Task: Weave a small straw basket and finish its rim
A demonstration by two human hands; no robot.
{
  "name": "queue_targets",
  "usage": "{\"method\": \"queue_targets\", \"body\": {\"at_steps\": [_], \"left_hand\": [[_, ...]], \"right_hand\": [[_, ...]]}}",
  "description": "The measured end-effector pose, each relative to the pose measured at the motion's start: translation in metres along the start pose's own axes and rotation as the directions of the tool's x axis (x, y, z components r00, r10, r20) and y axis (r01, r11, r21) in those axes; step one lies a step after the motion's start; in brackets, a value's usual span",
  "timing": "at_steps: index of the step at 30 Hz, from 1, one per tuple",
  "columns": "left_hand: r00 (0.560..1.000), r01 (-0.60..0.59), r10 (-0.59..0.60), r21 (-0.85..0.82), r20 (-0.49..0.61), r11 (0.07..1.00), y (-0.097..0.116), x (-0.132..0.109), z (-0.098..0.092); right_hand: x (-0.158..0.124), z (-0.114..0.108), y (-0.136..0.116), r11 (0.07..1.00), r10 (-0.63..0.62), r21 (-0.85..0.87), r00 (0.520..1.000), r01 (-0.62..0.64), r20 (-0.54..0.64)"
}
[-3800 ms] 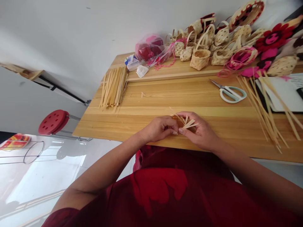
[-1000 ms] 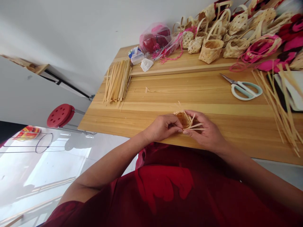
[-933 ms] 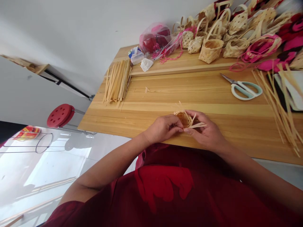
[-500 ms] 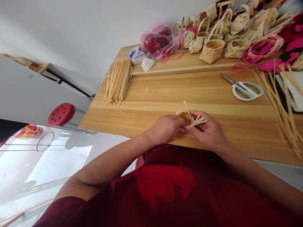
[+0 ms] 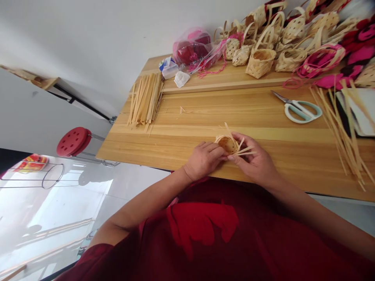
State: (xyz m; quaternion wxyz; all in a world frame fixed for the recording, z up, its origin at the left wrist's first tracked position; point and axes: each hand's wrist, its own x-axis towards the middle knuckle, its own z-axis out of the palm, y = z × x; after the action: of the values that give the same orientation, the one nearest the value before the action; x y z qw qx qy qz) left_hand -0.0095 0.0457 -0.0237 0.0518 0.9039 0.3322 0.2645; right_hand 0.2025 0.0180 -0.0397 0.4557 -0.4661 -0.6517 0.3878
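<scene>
A small woven basket [image 5: 227, 144] of pale flat strips is held between my hands above the table's near edge. Several loose strip ends stick out from its rim, upward and to the right. My left hand [image 5: 206, 157] is closed on the basket's left and near side, with its fingertips bent over the rim. On the other side, my right hand [image 5: 256, 160] grips the wall, thumb in front and fingers behind. The basket's underside and part of its near wall are hidden by my fingers.
A bundle of flat strips [image 5: 146, 99] lies at the table's left. Scissors [image 5: 301, 110] and loose strips [image 5: 341, 128] are at the right. Finished baskets with handles [image 5: 261, 62] crowd the back, beside a bag of red and pink yarn [image 5: 191, 50]. A red stool [image 5: 72, 141] stands left.
My left hand has shifted slightly left and down along the rim, so more of the basket's inside shows. The strip ends at the right are spread differently. The view has turned slightly.
</scene>
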Motion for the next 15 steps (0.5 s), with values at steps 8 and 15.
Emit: {"method": "queue_targets", "body": {"at_steps": [8,15], "left_hand": [[0.999,0.004,0.011,-0.382,0.037,0.924,-0.007,-0.006,-0.012],[0.991,0.032,0.05,-0.569,0.127,0.822,-0.009,-0.003,-0.024]], "right_hand": [[-0.007,-0.024,-0.019,0.867,-0.376,-0.37,0.925,0.332,-0.05],[0.006,-0.04,-0.04,0.732,-0.517,-0.446,0.846,0.515,0.129]]}}
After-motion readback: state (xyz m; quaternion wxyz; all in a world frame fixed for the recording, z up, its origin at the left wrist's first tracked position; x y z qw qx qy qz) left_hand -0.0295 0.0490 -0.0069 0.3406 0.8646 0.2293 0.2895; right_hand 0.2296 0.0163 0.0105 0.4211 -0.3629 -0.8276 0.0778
